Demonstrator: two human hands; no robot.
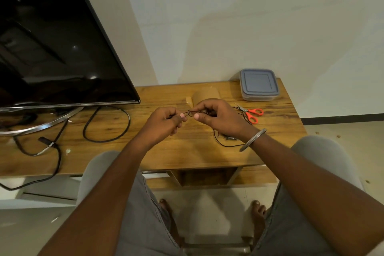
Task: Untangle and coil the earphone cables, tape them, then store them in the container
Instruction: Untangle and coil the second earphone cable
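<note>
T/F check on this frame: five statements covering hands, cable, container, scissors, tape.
1. The left hand and the right hand both pinch the earphone cable. True.
2. The container has its lid off. False: the lid is on.
3. The scissors lie on the table, to the right of the right hand. True.
4. The tape roll sits inside the container. False: it is on the table just behind the hands.
5. The earphone cable is coiled and taped. False: it trails loose onto the table by the right wrist.
</note>
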